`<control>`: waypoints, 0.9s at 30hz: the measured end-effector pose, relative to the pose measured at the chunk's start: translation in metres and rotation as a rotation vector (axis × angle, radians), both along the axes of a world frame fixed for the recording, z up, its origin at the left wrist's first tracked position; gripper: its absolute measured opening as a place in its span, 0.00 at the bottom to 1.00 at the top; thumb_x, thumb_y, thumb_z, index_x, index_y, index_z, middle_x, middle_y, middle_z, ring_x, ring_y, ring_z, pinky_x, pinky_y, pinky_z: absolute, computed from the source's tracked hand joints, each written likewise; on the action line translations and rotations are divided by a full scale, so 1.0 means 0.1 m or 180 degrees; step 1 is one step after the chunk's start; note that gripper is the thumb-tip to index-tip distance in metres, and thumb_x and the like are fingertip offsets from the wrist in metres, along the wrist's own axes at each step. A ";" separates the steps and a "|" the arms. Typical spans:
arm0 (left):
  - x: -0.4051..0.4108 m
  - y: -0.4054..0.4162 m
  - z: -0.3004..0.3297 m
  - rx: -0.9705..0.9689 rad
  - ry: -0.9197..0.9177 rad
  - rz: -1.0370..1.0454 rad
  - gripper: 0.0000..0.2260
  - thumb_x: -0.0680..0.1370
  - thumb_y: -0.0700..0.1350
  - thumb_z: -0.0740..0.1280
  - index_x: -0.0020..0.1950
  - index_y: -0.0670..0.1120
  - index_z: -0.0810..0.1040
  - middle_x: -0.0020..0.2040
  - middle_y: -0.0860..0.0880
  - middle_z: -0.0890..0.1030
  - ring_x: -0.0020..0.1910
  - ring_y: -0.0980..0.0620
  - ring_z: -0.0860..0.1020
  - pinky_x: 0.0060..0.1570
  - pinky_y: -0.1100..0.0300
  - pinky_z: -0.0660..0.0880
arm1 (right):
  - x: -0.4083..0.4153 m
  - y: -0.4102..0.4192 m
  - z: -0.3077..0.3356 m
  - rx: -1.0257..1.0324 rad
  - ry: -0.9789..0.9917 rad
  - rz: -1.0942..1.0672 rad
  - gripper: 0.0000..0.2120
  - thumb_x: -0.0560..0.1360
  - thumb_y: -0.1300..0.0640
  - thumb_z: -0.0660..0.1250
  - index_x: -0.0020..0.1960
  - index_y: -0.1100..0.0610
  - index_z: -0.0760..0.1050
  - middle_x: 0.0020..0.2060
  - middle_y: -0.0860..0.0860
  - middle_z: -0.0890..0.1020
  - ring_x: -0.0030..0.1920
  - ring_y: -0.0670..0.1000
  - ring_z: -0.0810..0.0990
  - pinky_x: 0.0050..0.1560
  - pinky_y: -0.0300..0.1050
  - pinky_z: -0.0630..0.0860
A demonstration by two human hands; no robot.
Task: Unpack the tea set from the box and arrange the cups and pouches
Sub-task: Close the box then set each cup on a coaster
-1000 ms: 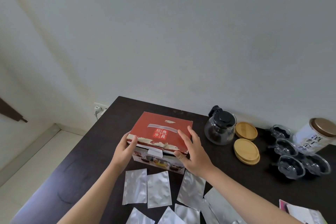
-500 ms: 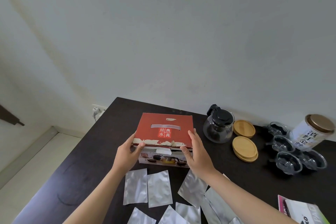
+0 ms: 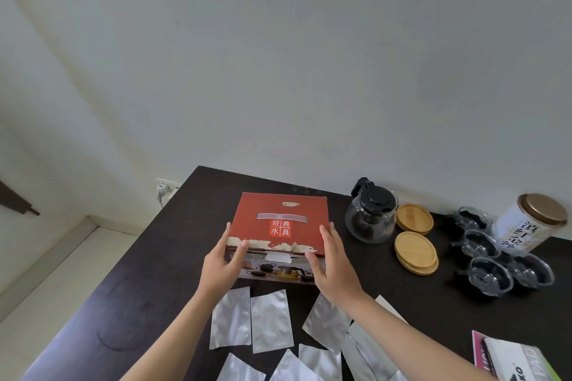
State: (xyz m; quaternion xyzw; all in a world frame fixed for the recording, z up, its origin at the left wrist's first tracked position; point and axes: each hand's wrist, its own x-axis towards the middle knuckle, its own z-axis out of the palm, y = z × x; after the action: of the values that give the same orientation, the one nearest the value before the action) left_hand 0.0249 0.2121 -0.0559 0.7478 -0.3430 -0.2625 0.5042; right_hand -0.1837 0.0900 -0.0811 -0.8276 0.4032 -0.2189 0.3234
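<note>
You have the red box [image 3: 280,223] sitting on the dark counter [image 3: 173,257], just behind the row of silver pouches [image 3: 230,318]. Your left hand [image 3: 221,266] grips its near-left corner, thumb on the lid, and your right hand [image 3: 332,260] grips the near-right corner the same way. It looks like thin card, already torn along the front edge, so it is probably light and will likely buckle if squeezed; hold at the corners. The glass cups [image 3: 489,275] at right are likely fragile and slippery.

Both hands, left hand [image 3: 221,263] and right hand [image 3: 332,261], hold the red box [image 3: 280,223] above silver pouches [image 3: 269,320].
</note>
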 end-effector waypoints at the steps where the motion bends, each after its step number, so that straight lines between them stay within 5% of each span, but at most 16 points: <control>1: -0.02 -0.01 0.00 0.0009 0.0046 0.0029 0.29 0.77 0.53 0.64 0.77 0.53 0.57 0.53 0.62 0.77 0.51 0.60 0.79 0.51 0.63 0.77 | 0.00 0.01 0.00 -0.0004 0.0028 -0.0014 0.39 0.73 0.30 0.46 0.78 0.50 0.47 0.78 0.50 0.47 0.77 0.49 0.52 0.69 0.40 0.64; 4: -0.05 -0.03 -0.01 0.0016 0.0187 0.0117 0.28 0.79 0.51 0.63 0.77 0.53 0.56 0.52 0.65 0.76 0.51 0.61 0.77 0.52 0.63 0.74 | 0.01 0.06 0.01 -0.0148 0.0158 -0.0157 0.41 0.73 0.28 0.41 0.78 0.52 0.50 0.78 0.53 0.47 0.77 0.54 0.52 0.72 0.54 0.64; 7: -0.05 -0.04 -0.03 0.0014 0.0379 0.0218 0.28 0.79 0.51 0.64 0.77 0.52 0.57 0.54 0.63 0.76 0.57 0.55 0.78 0.58 0.56 0.75 | 0.06 0.13 0.04 -0.0723 0.0255 -0.0324 0.36 0.76 0.32 0.50 0.74 0.55 0.60 0.77 0.59 0.56 0.76 0.59 0.55 0.72 0.65 0.51; 11: -0.06 -0.06 -0.08 0.0039 0.0544 0.0308 0.30 0.78 0.51 0.65 0.77 0.49 0.58 0.57 0.54 0.79 0.56 0.53 0.78 0.57 0.54 0.76 | 0.21 0.25 0.12 -0.0539 0.0392 -0.0541 0.41 0.70 0.29 0.51 0.75 0.54 0.59 0.77 0.57 0.53 0.77 0.59 0.50 0.71 0.65 0.42; 19: -0.05 -0.07 -0.11 -0.0054 0.0527 0.0227 0.22 0.77 0.53 0.66 0.71 0.52 0.69 0.58 0.52 0.81 0.55 0.53 0.80 0.56 0.53 0.78 | 0.31 0.31 0.18 -0.0271 0.0380 -0.0655 0.45 0.70 0.34 0.66 0.76 0.56 0.53 0.77 0.58 0.46 0.77 0.58 0.47 0.74 0.63 0.46; 27: -0.10 -0.05 -0.09 -0.0184 0.0509 0.0240 0.16 0.78 0.47 0.66 0.66 0.54 0.72 0.54 0.52 0.81 0.53 0.55 0.80 0.52 0.57 0.78 | 0.26 0.32 0.16 -0.0255 0.0281 -0.0544 0.47 0.68 0.32 0.66 0.77 0.56 0.53 0.77 0.58 0.46 0.77 0.57 0.47 0.75 0.60 0.51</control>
State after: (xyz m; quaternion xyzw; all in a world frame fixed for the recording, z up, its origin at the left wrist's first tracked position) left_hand 0.0148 0.2070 -0.0645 0.7219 -0.2807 -0.2922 0.5609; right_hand -0.1581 0.1223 -0.0646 -0.8113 0.4771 -0.2249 0.2521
